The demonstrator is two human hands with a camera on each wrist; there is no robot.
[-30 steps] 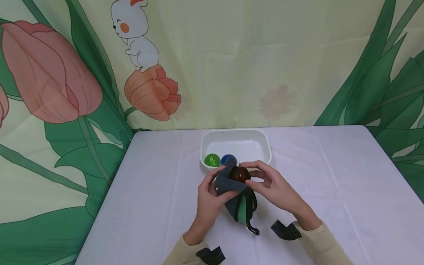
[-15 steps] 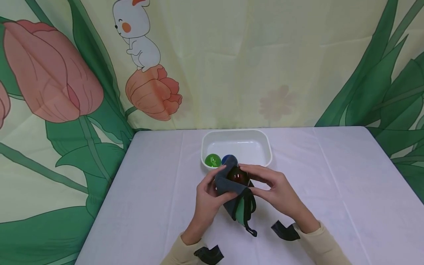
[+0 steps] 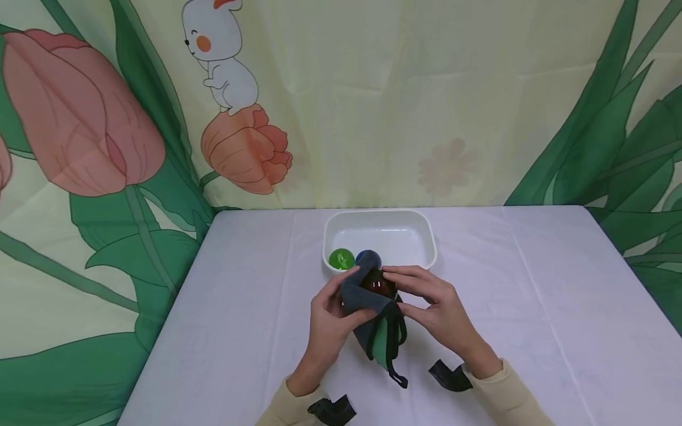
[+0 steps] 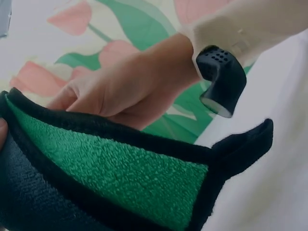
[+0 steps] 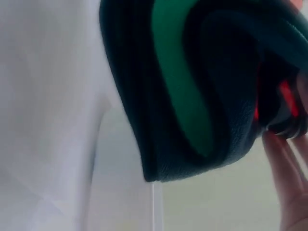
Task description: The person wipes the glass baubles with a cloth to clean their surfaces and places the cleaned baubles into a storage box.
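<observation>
A dark red, glossy ball [image 3: 379, 284] sits in the fold of a cloth [image 3: 362, 299], dark blue-grey on one side and green on the other, with black edging. My left hand [image 3: 326, 325] grips the cloth around the ball's left side, its thumb across the front fold. My right hand [image 3: 439, 299] holds the ball from the right, fingers over the top and thumb below. Up close in the left wrist view, the cloth's green side [image 4: 120, 163] hides most of the ball and fingers. In the right wrist view, the ball [image 5: 288, 98] shows partly inside the cloth.
Just beyond my hands stands a white tray [image 3: 378, 212], holding a green ball [image 3: 341, 258] and a blue ball [image 3: 360, 258] partly hidden by the cloth. A white cloth covers the table [image 3: 240, 307]; a printed curtain [image 3: 341, 118] hangs behind it.
Both hands have shifted slightly left and toward me with the cloth and ball. The right fingers have moved further over the ball's top, and the thumb has gone lower.
</observation>
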